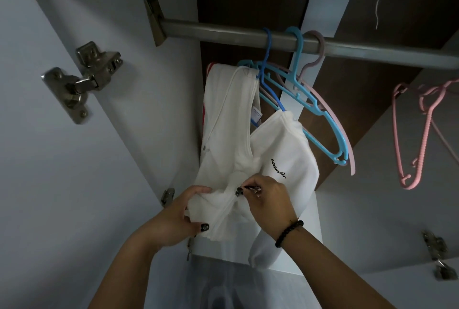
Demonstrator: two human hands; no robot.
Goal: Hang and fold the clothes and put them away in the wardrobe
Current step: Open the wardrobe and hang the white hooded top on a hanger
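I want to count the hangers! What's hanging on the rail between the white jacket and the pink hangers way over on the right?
In the head view, a light blue hanger and a pale pink hanger hang empty from the rail, between the white jacket and the pink hangers.

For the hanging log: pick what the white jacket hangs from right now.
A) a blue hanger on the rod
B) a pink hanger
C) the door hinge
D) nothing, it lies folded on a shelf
A: the jacket hangs on a blue hanger hooked over the rod, while the left hand grips its lower front and the right hand pinches the zipper.
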